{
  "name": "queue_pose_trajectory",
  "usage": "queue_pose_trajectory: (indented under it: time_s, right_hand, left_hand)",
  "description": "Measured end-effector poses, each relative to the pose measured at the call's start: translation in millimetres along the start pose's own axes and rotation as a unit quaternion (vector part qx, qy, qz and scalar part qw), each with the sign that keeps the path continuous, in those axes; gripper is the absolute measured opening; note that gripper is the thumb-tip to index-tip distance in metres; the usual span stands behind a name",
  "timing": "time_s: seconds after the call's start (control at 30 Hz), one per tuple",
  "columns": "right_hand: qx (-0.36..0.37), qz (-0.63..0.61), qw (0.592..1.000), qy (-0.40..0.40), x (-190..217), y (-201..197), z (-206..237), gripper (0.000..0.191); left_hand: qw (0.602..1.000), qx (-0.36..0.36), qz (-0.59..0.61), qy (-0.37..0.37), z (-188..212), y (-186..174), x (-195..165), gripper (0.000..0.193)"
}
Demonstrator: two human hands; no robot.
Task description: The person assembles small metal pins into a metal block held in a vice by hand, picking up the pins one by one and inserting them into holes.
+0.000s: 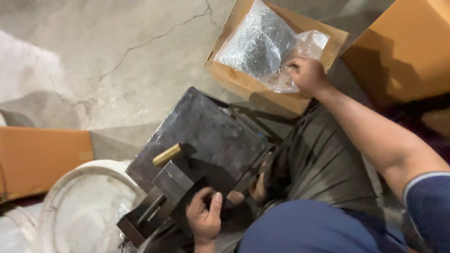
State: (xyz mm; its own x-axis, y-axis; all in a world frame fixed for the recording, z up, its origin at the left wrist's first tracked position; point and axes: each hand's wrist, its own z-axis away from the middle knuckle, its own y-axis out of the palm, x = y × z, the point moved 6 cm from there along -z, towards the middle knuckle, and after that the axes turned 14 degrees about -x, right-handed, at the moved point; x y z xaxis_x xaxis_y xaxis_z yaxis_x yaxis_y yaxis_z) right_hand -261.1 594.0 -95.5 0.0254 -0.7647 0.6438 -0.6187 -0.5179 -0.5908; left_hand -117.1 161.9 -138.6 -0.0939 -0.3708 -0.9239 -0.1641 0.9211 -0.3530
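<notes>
Right hand (307, 73) reaches into the open cardboard box (243, 82), fingers pinching the clear plastic bag of small dark metal parts (262, 44). Left hand (205, 218) is clenched around the dark steel press fixture (206, 136), beside its spring end.

A workshop: cracked concrete floor (117, 51), metal jig (197, 145), cardboard boxes (403, 51).

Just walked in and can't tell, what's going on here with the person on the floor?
A person sits on a concrete floor with a dark metal press-like tool in front of them. The left hand grips the tool's near end, by a spring and a brass peg. The right hand reaches into a cardboard box, touching clear plastic bags of small dark parts.
</notes>
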Motion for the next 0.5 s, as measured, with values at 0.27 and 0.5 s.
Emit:
queue_pose_trajectory:
  time_s: [0.27, 0.5]
  right_hand:
    - [0.214, 0.191, 0.952, 0.104, -16, 57, -32, 0.065]
    - [0.216, 0.183, 0.956, 0.074, -67, 61, -38, 0.038]
  left_hand:
    - [0.999, -0.023, -0.027, -0.041, 6, 13, 32, 0.03]
    - [0.999, -0.022, -0.009, -0.026, -18, 38, 17, 0.032]
